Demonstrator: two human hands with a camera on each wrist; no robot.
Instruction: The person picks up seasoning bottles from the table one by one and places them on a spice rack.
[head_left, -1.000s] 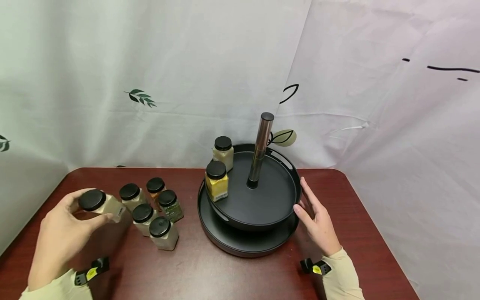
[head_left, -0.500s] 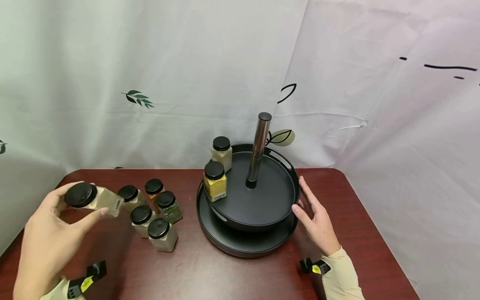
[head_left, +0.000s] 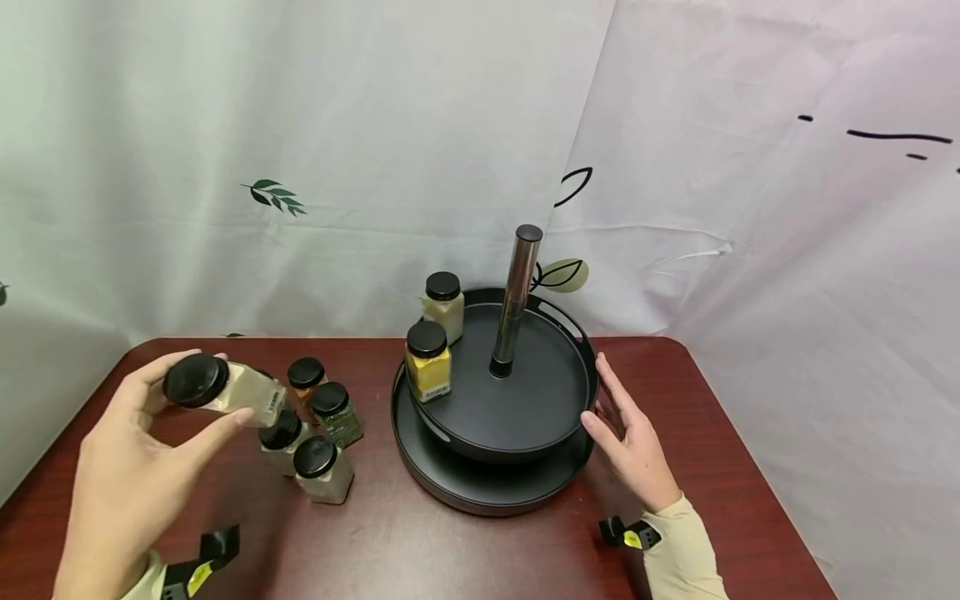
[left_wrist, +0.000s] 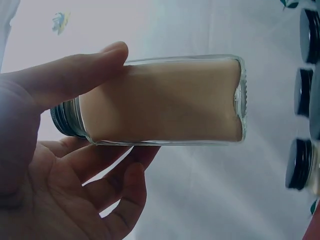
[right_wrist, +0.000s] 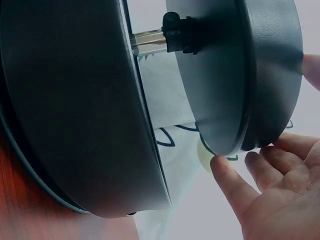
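My left hand (head_left: 138,475) grips a square glass spice jar (head_left: 251,392) by its lid end, above the table. The jar lies nearly sideways, black lid toward the palm; in the left wrist view, beige powder (left_wrist: 165,105) fills most of it. My right hand (head_left: 637,458) rests on the right side of the upper tray (head_left: 547,417) of a black two-tier rack, fingers mostly extended against the outer wall in the right wrist view. A yellow spice jar (head_left: 430,371) and a pale one (head_left: 446,317) stand upright on the upper tray's left side.
Several black-lidded jars stand left of the rack, among them an orange one (head_left: 306,385), a green one (head_left: 341,425) and a pale one (head_left: 327,479). The lower tray (head_left: 487,496) sits on the red-brown table (head_left: 420,558). A white curtain (head_left: 375,167) hangs behind.
My left hand first drew the jar left, then brought it back right and slightly up, now partly covering a standing jar. The right hand stays at the tray.
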